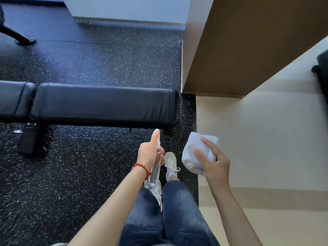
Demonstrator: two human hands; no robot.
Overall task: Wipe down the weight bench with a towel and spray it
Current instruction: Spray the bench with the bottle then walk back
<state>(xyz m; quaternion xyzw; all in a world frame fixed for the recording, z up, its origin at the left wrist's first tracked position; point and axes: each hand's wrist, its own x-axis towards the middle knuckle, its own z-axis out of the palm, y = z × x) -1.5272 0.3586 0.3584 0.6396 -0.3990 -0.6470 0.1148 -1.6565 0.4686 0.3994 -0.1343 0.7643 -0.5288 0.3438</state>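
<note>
A black padded weight bench [104,103] runs across the middle of the view, its right end near a wall corner. My left hand [150,151] grips a clear spray bottle [154,171] just below the bench's right end, with the thumb raised toward the white nozzle. A folded white towel [197,151] sits in my right hand [214,166], off to the right of the bench end and apart from it. Neither hand touches the bench.
Black speckled rubber flooring [71,174] surrounds the bench; beige flooring [266,139] lies to the right. A brown wall corner [230,50] stands just past the bench's right end. The bench's frame and foot [30,141] sit lower left. Another machine leg [17,36] is upper left.
</note>
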